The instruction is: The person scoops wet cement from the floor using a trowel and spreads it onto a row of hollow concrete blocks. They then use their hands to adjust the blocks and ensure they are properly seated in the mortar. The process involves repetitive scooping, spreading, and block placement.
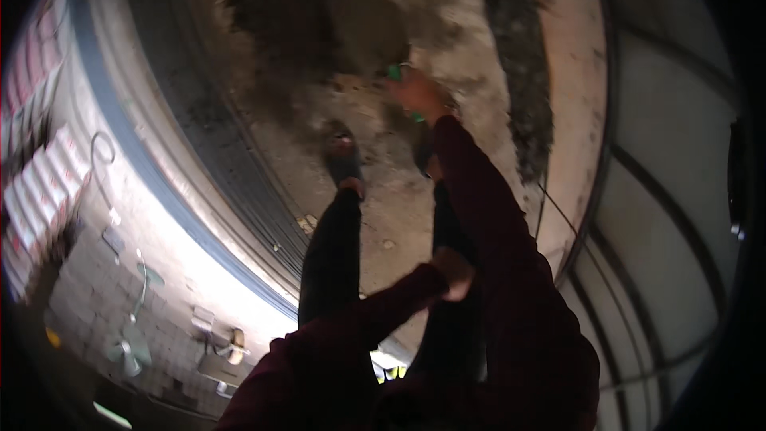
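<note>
My right hand [419,94] reaches out low over the floor, its fingers closed around a small green object [395,73]. Green shows on both sides of the hand, but blur hides what kind of thing it is. Just beyond lies a dark, wet-looking patch [319,12] on the rough floor [391,243]. My left hand [455,273] rests against my right leg near the knee; its fingers are too dark and blurred to make out. Below the right hand are my feet in dark footwear [343,156].
Long dark ridged strips [195,104] run along the left. A dark groove [519,56] lies to the right, beside a pale ledge [574,72] and a framed panel wall [662,191]. Stacked pale bundles [48,179] and a fan [132,351] stand far left.
</note>
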Action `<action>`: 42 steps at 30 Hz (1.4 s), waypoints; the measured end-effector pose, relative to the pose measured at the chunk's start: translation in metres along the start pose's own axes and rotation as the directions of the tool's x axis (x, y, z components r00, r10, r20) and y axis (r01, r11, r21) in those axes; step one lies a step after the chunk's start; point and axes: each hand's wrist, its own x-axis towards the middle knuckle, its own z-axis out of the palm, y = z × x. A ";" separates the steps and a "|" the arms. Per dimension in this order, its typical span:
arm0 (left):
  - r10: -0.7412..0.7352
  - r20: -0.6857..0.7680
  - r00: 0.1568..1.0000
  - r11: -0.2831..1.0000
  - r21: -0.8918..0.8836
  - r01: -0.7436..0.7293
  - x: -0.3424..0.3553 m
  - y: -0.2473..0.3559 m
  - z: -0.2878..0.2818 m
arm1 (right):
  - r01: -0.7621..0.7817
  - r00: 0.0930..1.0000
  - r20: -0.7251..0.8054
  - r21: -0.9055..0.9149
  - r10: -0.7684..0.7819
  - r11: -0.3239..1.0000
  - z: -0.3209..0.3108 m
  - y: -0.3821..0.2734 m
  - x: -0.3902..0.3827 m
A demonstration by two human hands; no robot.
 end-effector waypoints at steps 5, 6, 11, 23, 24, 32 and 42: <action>-0.126 0.320 0.939 0.985 0.156 0.079 0.000 -0.006 0.020 | -0.106 0.987 0.125 0.042 0.100 0.993 -0.029 0.022 -0.143; -0.168 0.379 0.910 0.981 0.155 0.117 0.006 -0.008 0.037 | -0.093 0.991 0.105 0.112 0.081 0.989 -0.029 0.035 -0.173; -0.211 0.449 0.868 0.968 0.222 0.120 0.028 -0.001 0.092 | -0.227 0.970 0.120 0.154 0.210 0.962 -0.034 0.120 -0.320; -0.295 0.478 0.827 0.925 0.361 0.121 0.111 -0.014 0.330 | -0.431 0.885 -0.009 0.361 0.466 0.827 0.029 0.424 -0.572; -0.321 0.490 0.811 0.915 0.382 0.132 0.116 -0.016 0.342 | -0.434 0.882 -0.003 0.390 0.472 0.812 0.028 0.446 -0.582; -0.548 0.574 0.608 0.826 0.487 0.285 0.138 -0.044 0.403 | -0.578 0.744 0.006 0.506 0.668 0.640 -0.025 0.581 -0.624; -0.585 0.550 0.596 0.805 0.481 0.347 0.144 -0.056 0.424 | -0.470 0.728 -0.523 0.090 0.443 0.878 -0.114 0.658 -0.551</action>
